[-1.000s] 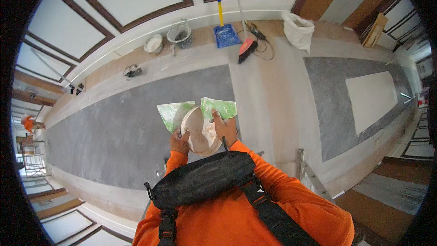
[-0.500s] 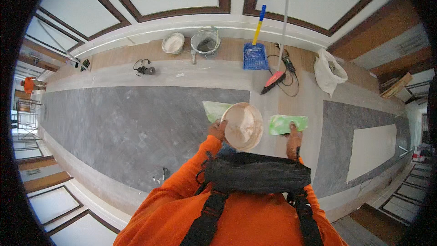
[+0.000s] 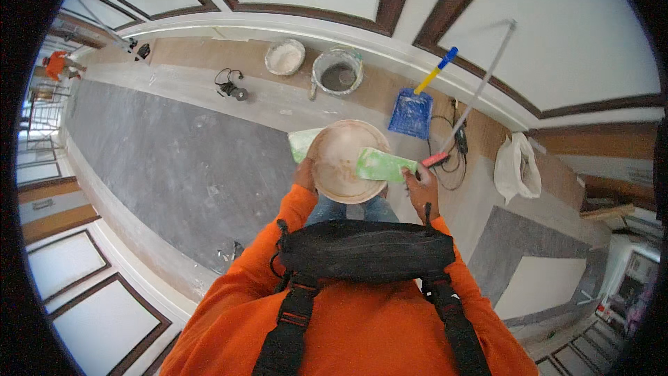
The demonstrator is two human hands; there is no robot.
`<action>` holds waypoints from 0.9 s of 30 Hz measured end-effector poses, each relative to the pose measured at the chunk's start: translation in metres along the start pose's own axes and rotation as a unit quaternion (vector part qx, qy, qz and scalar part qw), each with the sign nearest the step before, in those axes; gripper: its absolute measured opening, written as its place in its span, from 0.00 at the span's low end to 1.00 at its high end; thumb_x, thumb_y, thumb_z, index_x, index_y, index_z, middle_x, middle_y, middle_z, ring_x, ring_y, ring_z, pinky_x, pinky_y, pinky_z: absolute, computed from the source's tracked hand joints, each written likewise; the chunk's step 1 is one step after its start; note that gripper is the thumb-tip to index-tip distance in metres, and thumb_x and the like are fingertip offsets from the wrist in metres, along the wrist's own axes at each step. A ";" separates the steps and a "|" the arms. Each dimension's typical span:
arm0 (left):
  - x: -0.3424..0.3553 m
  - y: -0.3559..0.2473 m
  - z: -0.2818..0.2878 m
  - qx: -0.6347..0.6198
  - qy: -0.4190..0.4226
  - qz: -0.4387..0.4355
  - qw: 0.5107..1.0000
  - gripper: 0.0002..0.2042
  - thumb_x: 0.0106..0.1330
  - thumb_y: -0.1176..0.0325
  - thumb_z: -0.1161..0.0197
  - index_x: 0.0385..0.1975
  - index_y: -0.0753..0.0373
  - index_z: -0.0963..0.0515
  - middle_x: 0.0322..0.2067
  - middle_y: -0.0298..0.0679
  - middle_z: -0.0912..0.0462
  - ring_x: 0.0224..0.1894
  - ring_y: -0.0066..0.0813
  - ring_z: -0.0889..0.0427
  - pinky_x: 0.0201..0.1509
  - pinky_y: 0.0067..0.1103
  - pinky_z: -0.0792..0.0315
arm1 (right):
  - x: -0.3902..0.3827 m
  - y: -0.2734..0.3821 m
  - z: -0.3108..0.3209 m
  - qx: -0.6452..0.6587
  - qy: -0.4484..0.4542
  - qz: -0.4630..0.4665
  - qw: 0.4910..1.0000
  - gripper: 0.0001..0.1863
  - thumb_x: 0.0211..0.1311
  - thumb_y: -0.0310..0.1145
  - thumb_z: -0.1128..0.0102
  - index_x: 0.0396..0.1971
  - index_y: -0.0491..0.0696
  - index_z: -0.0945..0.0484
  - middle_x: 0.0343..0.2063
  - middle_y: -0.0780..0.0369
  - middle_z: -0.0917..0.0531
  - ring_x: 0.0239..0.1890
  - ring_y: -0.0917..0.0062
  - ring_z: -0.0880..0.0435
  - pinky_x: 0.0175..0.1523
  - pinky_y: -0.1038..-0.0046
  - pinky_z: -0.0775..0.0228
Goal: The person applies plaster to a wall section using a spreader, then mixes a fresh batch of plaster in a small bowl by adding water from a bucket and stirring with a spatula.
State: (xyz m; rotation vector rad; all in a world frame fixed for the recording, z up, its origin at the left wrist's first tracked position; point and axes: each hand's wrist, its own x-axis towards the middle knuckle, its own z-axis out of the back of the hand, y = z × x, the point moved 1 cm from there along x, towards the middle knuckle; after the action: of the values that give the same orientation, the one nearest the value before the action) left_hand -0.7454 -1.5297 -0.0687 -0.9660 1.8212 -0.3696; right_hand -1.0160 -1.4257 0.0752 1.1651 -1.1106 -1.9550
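Note:
My left hand (image 3: 304, 175) grips the left rim of a round, pale bowl (image 3: 331, 179) smeared inside with whitish paste. A second flat, light green spreader (image 3: 301, 142) sticks out past the bowl's left edge by that hand; how it is held is hidden. My right hand (image 3: 422, 189) is closed on the end of a green putty spreader (image 3: 383, 165), coated with white residue. Its blade reaches over the bowl's right rim into the opening. Whether the blade touches the paste I cannot tell.
By the far wall stand a white-filled tub (image 3: 284, 58), a grey bucket (image 3: 339, 72), a corded power tool (image 3: 231, 86), a blue dustpan (image 3: 411, 113), a red-headed broom (image 3: 436, 159) and a white sack (image 3: 517, 169). A grey sheet (image 3: 181, 146) covers the floor. A person in orange (image 3: 57, 65) is far left.
My right hand has brought the green spreader leftward from beside the bowl to over its opening. The bowl sits further left in view, and the whole view has turned.

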 end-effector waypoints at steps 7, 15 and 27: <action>0.032 -0.068 0.031 -0.179 -0.035 0.011 0.983 0.24 0.68 0.55 0.54 0.58 0.62 0.35 0.53 0.42 0.26 0.53 0.36 0.25 0.58 0.31 0.29 | 0.084 0.039 -0.097 -0.276 0.180 0.071 0.941 0.27 0.61 0.55 0.49 0.30 0.40 0.24 0.22 0.50 0.23 0.28 0.60 0.21 0.36 0.61 0.31; 0.152 -0.163 0.139 -0.093 -0.056 -0.028 0.994 0.25 0.65 0.52 0.50 0.56 0.63 0.32 0.51 0.42 0.25 0.52 0.37 0.25 0.56 0.31 0.29 | 0.176 -0.004 -0.205 -0.127 0.149 -0.165 0.967 0.25 0.64 0.52 0.50 0.31 0.42 0.22 0.20 0.58 0.20 0.28 0.65 0.20 0.40 0.64 0.30; 0.389 -0.151 0.299 0.027 -0.272 0.004 0.962 0.20 0.66 0.56 0.51 0.47 0.67 0.26 0.39 0.40 0.21 0.39 0.33 0.21 0.43 0.27 0.27 | 0.465 -0.296 -0.441 -0.371 0.264 -0.191 0.870 0.31 0.58 0.52 0.46 0.47 0.37 0.28 0.36 0.49 0.19 0.41 0.58 0.21 0.50 0.63 0.31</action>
State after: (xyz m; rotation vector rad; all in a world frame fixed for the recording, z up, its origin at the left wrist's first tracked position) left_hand -0.4865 -1.8686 -0.3549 -0.9117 1.3070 -0.1267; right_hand -0.8446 -1.8182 -0.4858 1.3809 0.1831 -1.8708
